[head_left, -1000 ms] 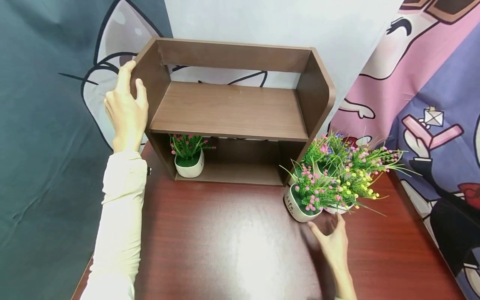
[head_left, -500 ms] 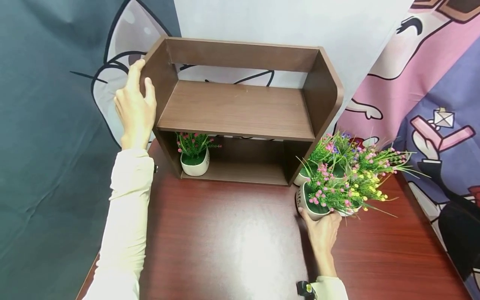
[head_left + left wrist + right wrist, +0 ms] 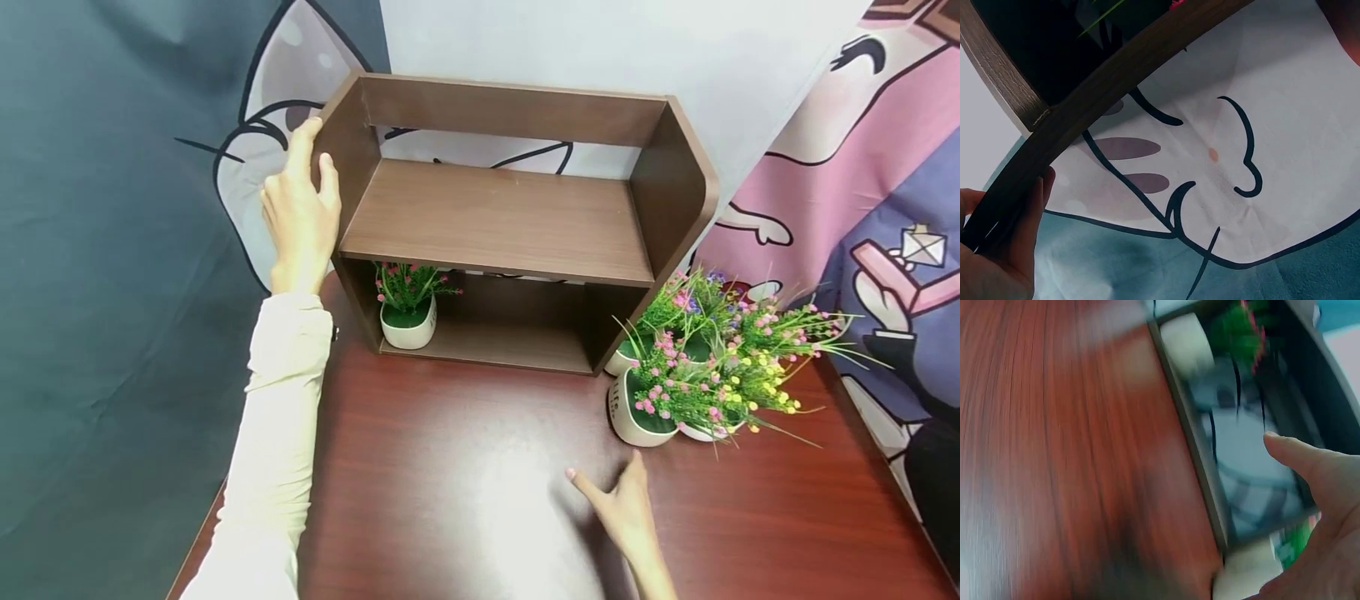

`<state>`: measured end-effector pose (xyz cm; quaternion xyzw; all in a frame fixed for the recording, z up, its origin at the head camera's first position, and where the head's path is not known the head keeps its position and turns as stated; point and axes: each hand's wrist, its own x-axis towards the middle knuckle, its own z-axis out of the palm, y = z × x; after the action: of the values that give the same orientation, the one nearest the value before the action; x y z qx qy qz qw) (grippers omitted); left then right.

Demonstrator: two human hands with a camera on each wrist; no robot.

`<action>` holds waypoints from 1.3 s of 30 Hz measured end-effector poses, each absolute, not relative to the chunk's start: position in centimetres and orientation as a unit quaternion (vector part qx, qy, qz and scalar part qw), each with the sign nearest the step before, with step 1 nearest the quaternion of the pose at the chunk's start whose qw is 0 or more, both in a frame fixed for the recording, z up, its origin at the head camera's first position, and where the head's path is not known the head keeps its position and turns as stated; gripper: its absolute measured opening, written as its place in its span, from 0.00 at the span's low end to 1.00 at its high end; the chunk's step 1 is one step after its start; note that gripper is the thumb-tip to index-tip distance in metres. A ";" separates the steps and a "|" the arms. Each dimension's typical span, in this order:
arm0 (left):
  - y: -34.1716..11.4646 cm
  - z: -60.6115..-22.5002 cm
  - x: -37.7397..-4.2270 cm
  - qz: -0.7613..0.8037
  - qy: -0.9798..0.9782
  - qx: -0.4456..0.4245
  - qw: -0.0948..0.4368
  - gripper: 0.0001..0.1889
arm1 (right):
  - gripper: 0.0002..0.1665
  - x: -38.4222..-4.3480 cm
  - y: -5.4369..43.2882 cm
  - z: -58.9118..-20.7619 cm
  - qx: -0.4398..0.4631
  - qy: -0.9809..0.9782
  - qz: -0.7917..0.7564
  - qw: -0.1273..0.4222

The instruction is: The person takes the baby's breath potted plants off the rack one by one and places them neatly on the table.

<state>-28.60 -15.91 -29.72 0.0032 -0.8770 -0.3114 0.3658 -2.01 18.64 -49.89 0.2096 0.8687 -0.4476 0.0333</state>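
My left hand [image 3: 300, 212] holds the left side panel of a brown two-tier shelf [image 3: 495, 217], thumb on the inner face. In the left wrist view the panel's dark edge [image 3: 1094, 106] runs between thumb and fingers of the hand [image 3: 1013, 262]. Low over the table, my right hand [image 3: 624, 512] has thumb and finger spread apart with nothing between them. Just beyond its fingertip stands a white pot of pink flowers [image 3: 637, 421], lettered on its side. The right wrist view is blurred, showing the hand [image 3: 1329, 512] overlapping the shelf.
Another white pot [image 3: 408, 333] with dark-pink flowers sits in the lower compartment at left. Several more flower pots crowd right of the shelf, including one with yellow flowers [image 3: 757, 379]. Printed curtains [image 3: 127, 250] hang behind the red-brown table [image 3: 450, 450].
My right hand went to the front pink-flower pot, which shifted slightly right against its neighbours, then drew back left and toward me. The left hand stayed on the shelf. The head view swung left.
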 end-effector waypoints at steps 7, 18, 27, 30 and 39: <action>-16.0 -29.8 -28.6 -0.313 -0.877 0.004 0.365 0.19 | 0.68 -6.7 12.6 -51.6 0.099 0.886 -0.452 -0.003; -15.3 -29.5 -29.1 -0.310 -0.877 -0.009 0.368 0.20 | 0.63 -16.2 4.4 -52.9 -0.004 0.888 -0.451 -0.085; -15.9 -29.9 -28.8 -0.306 -0.876 0.009 0.373 0.20 | 0.65 -20.0 0.7 -53.3 -0.027 0.892 -0.447 -0.058; -15.9 -29.9 -28.8 -0.305 -0.874 0.007 0.379 0.20 | 0.66 -21.2 0.0 -53.4 -0.038 0.897 -0.437 -0.062; -15.4 -29.9 -28.6 -0.312 -0.870 0.003 0.380 0.20 | 0.67 -23.8 -1.6 -53.3 -0.027 0.906 -0.422 -0.030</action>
<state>-28.59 -15.36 -29.93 0.0031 -0.8705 -0.3125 0.3803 -23.83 -1.56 -53.34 -0.0273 0.9056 -0.4223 -0.0305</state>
